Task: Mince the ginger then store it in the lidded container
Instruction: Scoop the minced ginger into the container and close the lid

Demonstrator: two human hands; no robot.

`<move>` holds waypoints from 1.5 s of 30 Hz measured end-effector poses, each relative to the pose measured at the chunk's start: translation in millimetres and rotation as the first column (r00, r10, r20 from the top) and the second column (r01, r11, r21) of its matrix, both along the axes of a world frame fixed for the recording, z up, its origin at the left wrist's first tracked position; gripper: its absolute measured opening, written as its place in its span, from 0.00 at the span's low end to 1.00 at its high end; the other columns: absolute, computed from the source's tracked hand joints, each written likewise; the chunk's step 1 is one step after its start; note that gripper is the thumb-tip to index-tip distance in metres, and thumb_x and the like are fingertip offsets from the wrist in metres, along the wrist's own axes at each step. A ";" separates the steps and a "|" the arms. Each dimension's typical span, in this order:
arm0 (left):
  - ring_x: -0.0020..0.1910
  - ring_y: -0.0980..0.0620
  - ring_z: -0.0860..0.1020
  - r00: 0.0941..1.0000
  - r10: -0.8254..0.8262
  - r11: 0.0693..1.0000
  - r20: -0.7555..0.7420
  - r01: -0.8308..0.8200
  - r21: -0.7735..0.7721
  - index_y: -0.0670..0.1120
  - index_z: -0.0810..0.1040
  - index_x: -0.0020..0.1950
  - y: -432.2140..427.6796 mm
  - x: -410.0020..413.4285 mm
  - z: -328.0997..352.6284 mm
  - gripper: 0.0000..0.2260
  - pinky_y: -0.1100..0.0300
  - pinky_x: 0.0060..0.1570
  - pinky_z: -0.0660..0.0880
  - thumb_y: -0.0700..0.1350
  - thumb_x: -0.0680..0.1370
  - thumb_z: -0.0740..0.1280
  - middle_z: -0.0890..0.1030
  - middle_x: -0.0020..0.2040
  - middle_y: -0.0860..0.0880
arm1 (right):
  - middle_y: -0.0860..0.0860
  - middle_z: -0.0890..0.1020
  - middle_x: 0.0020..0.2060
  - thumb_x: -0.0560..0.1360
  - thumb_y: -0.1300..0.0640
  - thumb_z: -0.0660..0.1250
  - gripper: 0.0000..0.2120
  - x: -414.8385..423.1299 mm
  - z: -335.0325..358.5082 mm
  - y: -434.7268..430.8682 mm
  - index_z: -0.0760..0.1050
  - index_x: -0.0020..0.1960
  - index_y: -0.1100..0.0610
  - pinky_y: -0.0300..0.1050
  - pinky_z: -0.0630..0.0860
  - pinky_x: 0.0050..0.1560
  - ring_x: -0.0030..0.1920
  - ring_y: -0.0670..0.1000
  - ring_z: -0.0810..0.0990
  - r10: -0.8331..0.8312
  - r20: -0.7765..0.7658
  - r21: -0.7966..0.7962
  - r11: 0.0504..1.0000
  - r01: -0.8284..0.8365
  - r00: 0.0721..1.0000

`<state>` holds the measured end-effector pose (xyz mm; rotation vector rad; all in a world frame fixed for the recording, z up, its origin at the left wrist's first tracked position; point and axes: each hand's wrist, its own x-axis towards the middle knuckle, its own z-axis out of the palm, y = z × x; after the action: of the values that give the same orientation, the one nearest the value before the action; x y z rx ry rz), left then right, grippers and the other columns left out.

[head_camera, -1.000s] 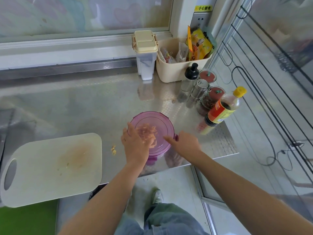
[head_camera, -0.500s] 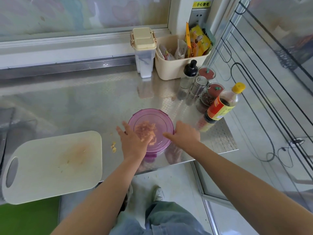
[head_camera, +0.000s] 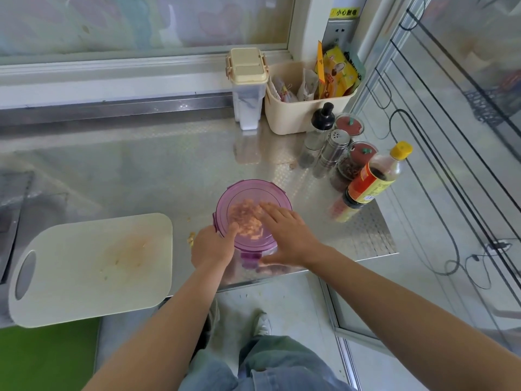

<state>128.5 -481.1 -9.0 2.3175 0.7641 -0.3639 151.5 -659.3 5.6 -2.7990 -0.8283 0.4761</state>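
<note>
Container (head_camera: 249,258): purple, closed with lid (head_camera: 248,193), near front edge of steel tabletop (head_camera: 141,170), just right of white cutting board (head_camera: 93,266).
Ginger (head_camera: 245,221): minced, inside, seen through translucent lid; stray bits (head_camera: 191,238) on tabletop beside board.
Left hand (head_camera: 212,246): curled round container's near-left rim.
Right hand (head_camera: 287,235): fingers straight, pressed flat on lid.
Right side: sauce bottle (head_camera: 375,179), well apart.

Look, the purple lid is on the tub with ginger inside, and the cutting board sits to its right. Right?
No. In the head view the cutting board sits left of the tub. The purple lid is on, with ginger inside.
</note>
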 end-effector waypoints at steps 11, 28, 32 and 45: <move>0.53 0.44 0.78 1.000 -0.013 1.000 -0.004 0.013 0.012 0.44 0.79 0.56 -1.3 1.5 1.8 0.22 0.57 0.44 0.69 0.61 0.78 0.61 0.81 0.54 0.45 | 0.61 0.52 0.76 0.72 0.31 0.60 0.46 -11.7 2.4 33.4 0.51 0.76 0.61 0.63 0.49 0.74 0.76 0.63 0.49 -0.009 0.112 -0.262 0.964 0.038 0.994; 0.39 0.45 0.83 0.947 0.303 0.725 -0.103 -0.299 -0.620 0.43 0.66 0.70 -21.0 -0.8 3.8 0.26 0.47 0.50 0.80 0.51 0.76 0.70 0.76 0.42 0.48 | 0.56 0.73 0.64 0.71 0.40 0.71 0.39 -3.2 -7.6 -22.3 0.63 0.72 0.60 0.49 0.79 0.48 0.61 0.57 0.75 -0.544 -0.750 0.228 0.322 0.919 0.377; 0.43 0.46 0.82 0.982 0.182 0.713 -0.044 -0.162 -0.682 0.43 0.66 0.71 -41.1 13.9 8.7 0.22 0.52 0.44 0.81 0.52 0.80 0.63 0.78 0.53 0.42 | 0.59 0.83 0.52 0.75 0.52 0.71 0.21 3.3 -19.7 -40.9 0.74 0.63 0.62 0.43 0.80 0.33 0.43 0.55 0.83 -0.334 -0.920 0.229 -0.038 0.973 0.204; 0.65 0.44 0.72 0.850 -0.514 0.858 -0.115 0.511 -0.060 0.40 0.73 0.66 -45.6 16.5 -16.5 0.18 0.54 0.63 0.68 0.49 0.81 0.57 0.73 0.66 0.41 | 0.55 0.76 0.52 0.72 0.46 0.72 0.31 44.1 -19.5 -64.5 0.65 0.68 0.57 0.46 0.80 0.39 0.45 0.53 0.79 -0.334 -0.940 0.192 -0.368 0.910 0.064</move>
<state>145.0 -526.7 -25.5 2.4657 0.1724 -0.7589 195.6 -723.8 -13.9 -1.2103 0.8687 0.2750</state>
